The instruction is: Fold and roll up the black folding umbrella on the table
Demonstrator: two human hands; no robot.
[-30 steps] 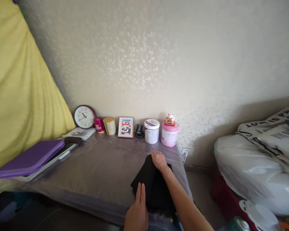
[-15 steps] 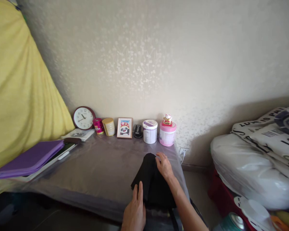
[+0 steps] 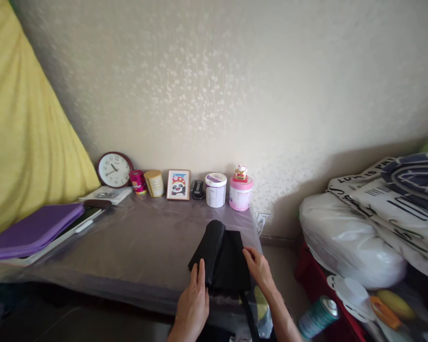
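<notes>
A piece of black fabric [image 3: 232, 266] lies at the front right of the table, its left part rolled or folded over and its right part flat. A black strap [image 3: 248, 313] hangs from it over the front edge. My left hand [image 3: 194, 299] rests on the lower end of the rolled part, its visible fingers stretched out. At the flat part's right edge, my right hand [image 3: 258, 268] pinches the fabric between thumb and fingers.
A plastic-covered table [image 3: 146, 242] carries a clock [image 3: 114, 169], tins, a framed panda picture [image 3: 179, 185], a white tub [image 3: 216, 192] and a pink tub [image 3: 240, 195] along the wall. Purple folder [image 3: 35, 225] at left; spray can [image 3: 319, 316] and bagged bedding [image 3: 345, 237] at right.
My right hand has moved from the top of the black fabric down to its right edge. The fabric's right part now lies more spread out. The camera has turned slightly right.
</notes>
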